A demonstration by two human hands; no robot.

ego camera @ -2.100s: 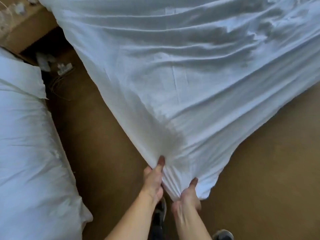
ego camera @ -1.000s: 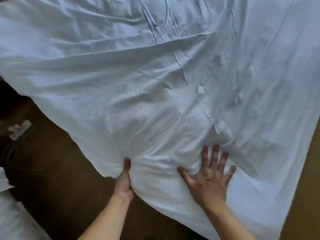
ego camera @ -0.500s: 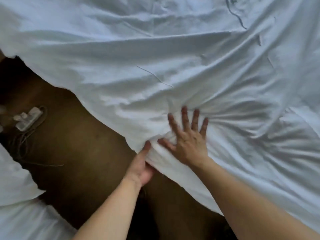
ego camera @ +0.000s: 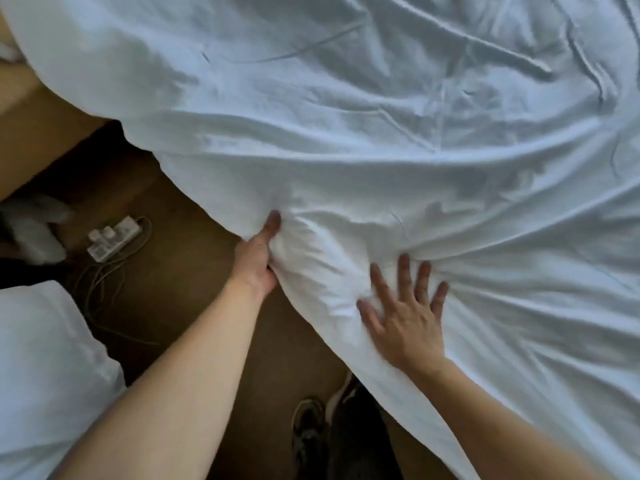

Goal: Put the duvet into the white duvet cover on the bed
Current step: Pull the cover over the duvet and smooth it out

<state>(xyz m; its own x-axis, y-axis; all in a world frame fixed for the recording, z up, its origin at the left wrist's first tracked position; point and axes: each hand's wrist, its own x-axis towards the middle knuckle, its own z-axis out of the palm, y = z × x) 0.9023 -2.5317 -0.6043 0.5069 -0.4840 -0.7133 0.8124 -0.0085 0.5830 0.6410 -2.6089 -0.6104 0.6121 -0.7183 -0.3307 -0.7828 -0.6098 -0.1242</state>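
Note:
The white duvet cover (ego camera: 398, 116) lies wrinkled over the bed and fills most of the view, its near edge hanging toward the brown floor. My left hand (ego camera: 258, 258) grips a bunched fold at that edge, thumb on top of the cloth. My right hand (ego camera: 407, 313) rests flat on the cover just to the right, fingers spread, pressing down on a padded bulge under the fabric. Whether the duvet is inside the cover at this corner cannot be told.
Brown carpet (ego camera: 166, 278) runs between the bed and a second white bedding pile (ego camera: 45, 375) at the lower left. A white power strip (ego camera: 114, 237) with cables lies on the floor. My dark shoe (ego camera: 308, 434) shows near the bottom centre.
My right hand slid down and to the right along the cover's edge, away from my left hand. The left hand keeps its grip on the fold.

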